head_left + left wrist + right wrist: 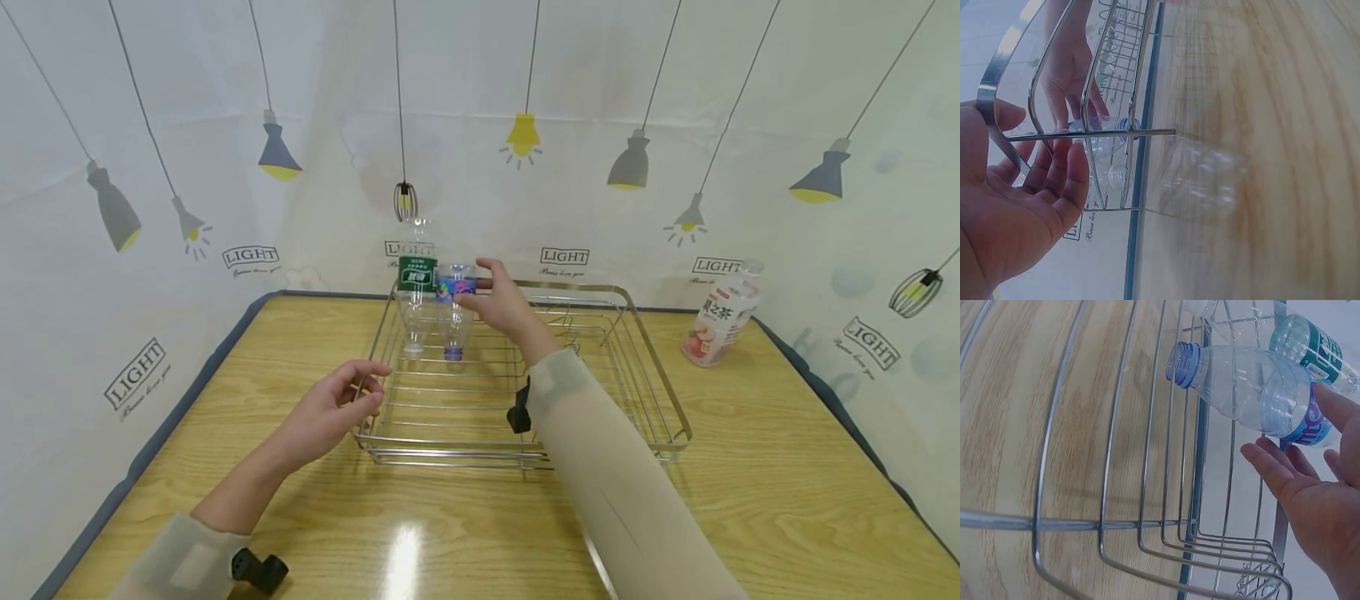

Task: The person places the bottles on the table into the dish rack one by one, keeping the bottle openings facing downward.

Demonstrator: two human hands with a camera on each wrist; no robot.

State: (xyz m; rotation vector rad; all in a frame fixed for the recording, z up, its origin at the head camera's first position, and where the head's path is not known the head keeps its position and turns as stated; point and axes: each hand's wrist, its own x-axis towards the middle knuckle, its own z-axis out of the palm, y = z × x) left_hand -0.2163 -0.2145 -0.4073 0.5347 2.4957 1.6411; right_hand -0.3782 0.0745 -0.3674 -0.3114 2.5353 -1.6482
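Note:
A wire dish rack stands on the wooden table. In it, two clear plastic bottles stand neck down near the back left. One is a taller bottle with a green label; beside it is a shorter bottle with a blue-purple label and a blue-violet neck. My right hand is at the short bottle's right side, thumb over its label and fingers spread, apart from the bottle in the right wrist view. My left hand is by the rack's front left corner, fingers loosely bent around the rim, thumb and fingers apart.
A clear bottle with a white and pink peach label stands upright on the table, right of the rack. A light curtain printed with lamps rises behind the table's dark-edged back and sides.

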